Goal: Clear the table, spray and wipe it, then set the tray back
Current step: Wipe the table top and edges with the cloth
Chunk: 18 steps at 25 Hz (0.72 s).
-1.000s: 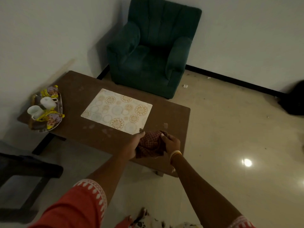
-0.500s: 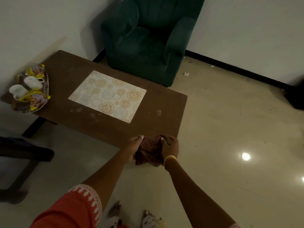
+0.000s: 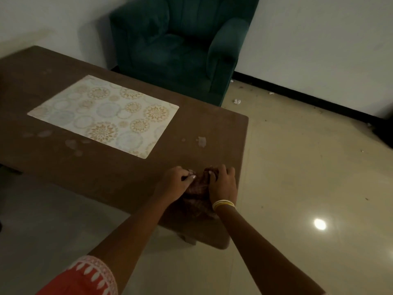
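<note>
A low brown table (image 3: 89, 173) fills the left and middle of the view. At its near right corner lies a dark red checked cloth (image 3: 196, 192), bunched up on the wood. My left hand (image 3: 175, 180) grips the cloth's left side with curled fingers. My right hand (image 3: 223, 184), with yellow bangles at the wrist, holds the right side of the cloth and presses it onto the table. A patterned white placemat (image 3: 102, 113) lies flat in the middle of the table. Pale smears (image 3: 201, 141) mark the wood beside the mat. The tray is out of view.
A dark green armchair (image 3: 180, 45) stands against the wall right behind the table. Shiny beige floor (image 3: 308, 167) spreads to the right, with small scraps of litter (image 3: 236, 101) near the black skirting. A ceiling light reflects in the floor at lower right.
Both hands have brought the cloth from just off the table's near edge onto its near right corner. The view swung closer and right, so the tray with cups left the frame.
</note>
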### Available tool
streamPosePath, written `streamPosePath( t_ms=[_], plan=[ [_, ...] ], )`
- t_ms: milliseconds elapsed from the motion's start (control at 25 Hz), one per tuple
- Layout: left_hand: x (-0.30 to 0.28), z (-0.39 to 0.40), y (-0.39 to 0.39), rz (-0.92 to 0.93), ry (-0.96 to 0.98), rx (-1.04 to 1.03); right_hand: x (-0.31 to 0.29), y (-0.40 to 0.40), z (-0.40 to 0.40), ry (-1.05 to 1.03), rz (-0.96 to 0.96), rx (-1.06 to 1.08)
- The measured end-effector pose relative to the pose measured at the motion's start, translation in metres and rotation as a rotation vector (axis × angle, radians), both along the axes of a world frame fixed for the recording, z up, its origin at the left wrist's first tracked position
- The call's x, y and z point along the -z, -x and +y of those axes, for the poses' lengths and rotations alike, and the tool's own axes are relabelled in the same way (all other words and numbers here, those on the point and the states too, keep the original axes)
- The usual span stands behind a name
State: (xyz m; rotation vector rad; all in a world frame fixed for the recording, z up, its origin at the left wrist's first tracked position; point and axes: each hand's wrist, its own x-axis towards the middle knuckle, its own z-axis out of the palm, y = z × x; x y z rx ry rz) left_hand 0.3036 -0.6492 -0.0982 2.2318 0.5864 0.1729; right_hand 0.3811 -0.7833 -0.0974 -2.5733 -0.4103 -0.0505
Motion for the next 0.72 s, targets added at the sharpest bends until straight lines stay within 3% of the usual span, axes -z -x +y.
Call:
streamPosePath(
  t_ms=[160, 240, 360, 480, 720],
  plan=[
    [0.046, 0.013, -0.01, -0.215, -0.3, -0.123, 0.036, -0.028, 0.01, -0.101, -0.185, -0.058],
    [0.055, 0.016, -0.015, -0.309, -0.353, -0.12, 0.042, -0.038, 0.013, -0.116, -0.25, -0.095],
    [0.064, 0.022, -0.021, -0.359, -0.256, -0.112, 0.046, -0.047, 0.014, -0.103, -0.245, -0.081],
    [0.059, 0.02, -0.022, -0.376, -0.027, -0.133, 0.042, -0.046, 0.014, -0.116, -0.162, -0.059],
    [0.023, 0.013, 0.006, -0.482, 0.317, -0.319, -0.002, -0.025, 0.001, -0.664, -0.052, -0.031]
  ],
)
